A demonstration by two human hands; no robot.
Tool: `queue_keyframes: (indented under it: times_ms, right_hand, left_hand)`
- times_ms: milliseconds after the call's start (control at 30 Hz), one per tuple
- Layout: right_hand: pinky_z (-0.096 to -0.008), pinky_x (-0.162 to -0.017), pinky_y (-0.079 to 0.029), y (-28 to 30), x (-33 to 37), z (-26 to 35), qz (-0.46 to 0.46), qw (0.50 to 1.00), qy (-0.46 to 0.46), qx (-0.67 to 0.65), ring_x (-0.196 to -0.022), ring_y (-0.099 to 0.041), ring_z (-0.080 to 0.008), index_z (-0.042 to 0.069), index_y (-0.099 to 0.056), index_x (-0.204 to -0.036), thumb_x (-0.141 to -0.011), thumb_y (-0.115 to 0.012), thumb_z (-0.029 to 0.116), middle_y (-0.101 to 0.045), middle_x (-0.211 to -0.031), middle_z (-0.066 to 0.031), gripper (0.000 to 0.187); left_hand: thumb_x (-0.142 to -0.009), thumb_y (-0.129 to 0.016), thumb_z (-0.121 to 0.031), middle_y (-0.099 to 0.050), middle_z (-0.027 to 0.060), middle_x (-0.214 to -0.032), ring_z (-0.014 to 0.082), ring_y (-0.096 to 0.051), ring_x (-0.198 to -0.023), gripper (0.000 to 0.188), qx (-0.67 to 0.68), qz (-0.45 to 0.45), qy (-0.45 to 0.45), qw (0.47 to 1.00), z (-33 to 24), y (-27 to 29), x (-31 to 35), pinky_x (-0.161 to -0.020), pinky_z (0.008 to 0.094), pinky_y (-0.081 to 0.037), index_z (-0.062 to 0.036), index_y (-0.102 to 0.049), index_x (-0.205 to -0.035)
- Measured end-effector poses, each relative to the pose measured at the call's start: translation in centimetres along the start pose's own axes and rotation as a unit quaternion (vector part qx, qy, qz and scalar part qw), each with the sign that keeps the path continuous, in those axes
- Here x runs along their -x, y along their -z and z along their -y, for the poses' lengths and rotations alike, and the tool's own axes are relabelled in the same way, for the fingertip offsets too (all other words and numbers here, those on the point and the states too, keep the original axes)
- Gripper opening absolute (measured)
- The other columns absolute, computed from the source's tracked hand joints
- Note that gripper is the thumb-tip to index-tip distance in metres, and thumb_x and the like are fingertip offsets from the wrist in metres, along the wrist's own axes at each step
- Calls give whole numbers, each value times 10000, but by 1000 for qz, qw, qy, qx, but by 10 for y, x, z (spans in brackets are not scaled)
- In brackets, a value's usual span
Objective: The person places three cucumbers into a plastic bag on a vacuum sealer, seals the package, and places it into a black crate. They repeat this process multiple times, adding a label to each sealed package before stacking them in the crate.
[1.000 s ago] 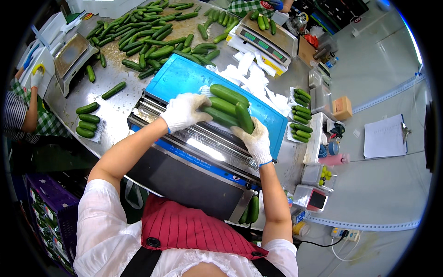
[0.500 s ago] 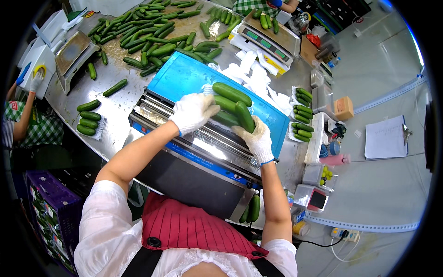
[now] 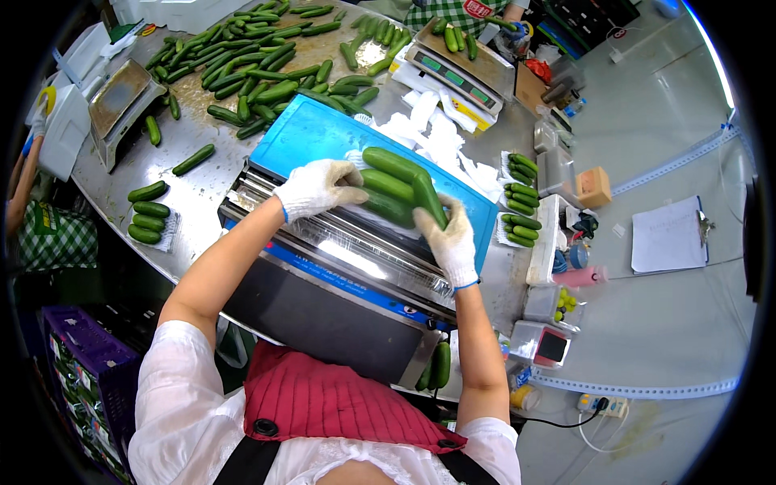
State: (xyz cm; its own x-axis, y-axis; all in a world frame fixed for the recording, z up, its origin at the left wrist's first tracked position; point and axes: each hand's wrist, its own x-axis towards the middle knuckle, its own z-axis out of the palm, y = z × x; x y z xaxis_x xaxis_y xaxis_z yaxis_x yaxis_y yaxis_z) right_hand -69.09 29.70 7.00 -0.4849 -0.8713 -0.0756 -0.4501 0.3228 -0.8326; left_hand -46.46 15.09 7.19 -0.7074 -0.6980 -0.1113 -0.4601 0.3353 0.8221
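Note:
Three green cucumbers (image 3: 380, 185) lie side by side on a white netted pad, over the near edge of a blue board (image 3: 303, 133) on a wrapping machine (image 3: 323, 275). My right hand (image 3: 454, 242), in a white knit glove, grips the lower end of another cucumber (image 3: 428, 200), slanting across the right ends of the group. At the opposite ends is my gloved left hand (image 3: 319, 190), its thumb and fingers apart, close against the lower cucumbers. Whether its fingertips press on them is hard to tell.
Many loose cucumbers (image 3: 267, 93) cover the far table. Padded cucumber packs sit at left (image 3: 149, 222) and right (image 3: 521, 198). Scales stand at far left (image 3: 121, 97) and far right (image 3: 457, 77). White paper sheets (image 3: 428, 129) lie behind the board. Co-workers are at the table's edges.
The cucumber in my right hand has swung down across the right ends of the others. My left hand has drawn back slightly left, and its fingers have spread from the cucumbers.

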Motion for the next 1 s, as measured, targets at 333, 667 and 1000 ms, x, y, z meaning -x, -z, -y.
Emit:
queue_keyframes:
  times_ms: [333, 667, 1000]
  right_hand:
    - [-334, -864, -506, 3, -26, 30, -29, 970, 240, 0, -935, -651, -232, 16, -660, -1120, -854, -726, 161, -681, -1007, -140, 310]
    - [-377, -861, -503, -19, -33, 20, -109, 930, 348, 42, -927, -632, -302, 56, -678, -1064, -901, -662, 117, -668, -1010, -152, 175]
    - [-282, -813, -501, -13, -13, -5, -18, 980, 197, -17, -913, -591, -144, 15, -599, -1168, -728, -838, 70, -630, -1087, -80, 503]
  left_hand:
    - [-858, -693, -344, -711, 129, -956, 253, -678, -872, 347, -48, 12, -7, 999, -9, 5, 1, -786, 332, -513, -44, -696, -1033]
    - [-875, -651, -363, -700, 171, -917, 293, -685, -834, 336, -116, -20, 73, 990, -20, 25, 31, -738, 355, -520, -50, -728, -967]
    - [-865, -705, -209, -687, 96, -1059, 163, -644, -950, 413, 52, -59, -27, 997, -11, 7, 4, -849, 277, -507, -45, -616, -1233]
